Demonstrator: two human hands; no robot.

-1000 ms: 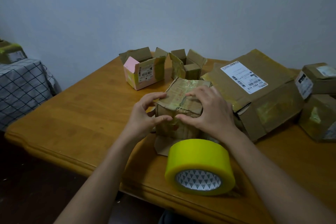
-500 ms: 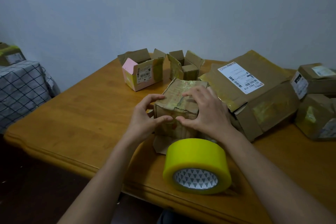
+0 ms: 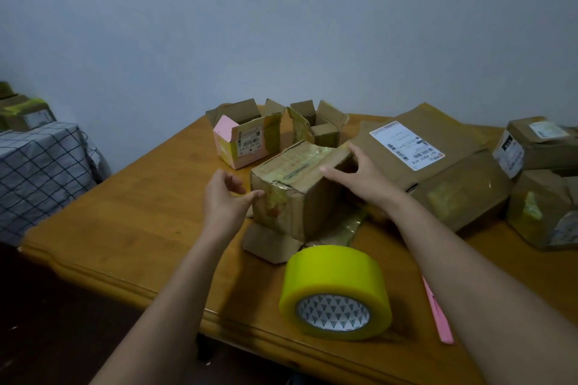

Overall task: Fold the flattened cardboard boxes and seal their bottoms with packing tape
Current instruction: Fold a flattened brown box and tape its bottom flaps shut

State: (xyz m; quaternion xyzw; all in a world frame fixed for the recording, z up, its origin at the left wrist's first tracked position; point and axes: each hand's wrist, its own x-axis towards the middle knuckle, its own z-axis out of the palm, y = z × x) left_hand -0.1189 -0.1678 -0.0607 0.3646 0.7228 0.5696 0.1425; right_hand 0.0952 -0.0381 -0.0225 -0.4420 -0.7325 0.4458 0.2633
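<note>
While I am leaning over the wooden desk (image 3: pixel 125 212), the yellow roll of packing tape (image 3: pixel 336 284) is lying nearest to me on its side, close to the front edge, with its patterned core facing me. Just right of it a pink strip-like tool (image 3: pixel 438 312) is lying flat; I cannot tell what it is.

Beyond the tape, the small brown cardboard box (image 3: pixel 297 191) is standing in the middle of the desk with its taped face upward and its lower flaps (image 3: pixel 269 244) splaying out onto the wood toward me. My left hand (image 3: pixel 225 197) is hovering at the box's left front corner, fingers loosely curled and gripping nothing, the thumb tip reaching right up to the corner. My right hand (image 3: pixel 359 175) is resting on the top right of the box, fingers stretched out flat across the upper face and thumb pointing left along it, holding nothing.

Behind that, an open box with a pink flap (image 3: pixel 244 141) and a barcode label is sitting upright, and just beside it another small open box (image 3: pixel 319 125) is standing with its flaps raised. To the right a large flattened box (image 3: pixel 438 166) bearing a white shipping label is lying against my box, with two more small boxes (image 3: pixel 544 184) stacked at the far right edge. Off to the left, a checked cloth (image 3: pixel 40 166) is covering a separate surface.
</note>
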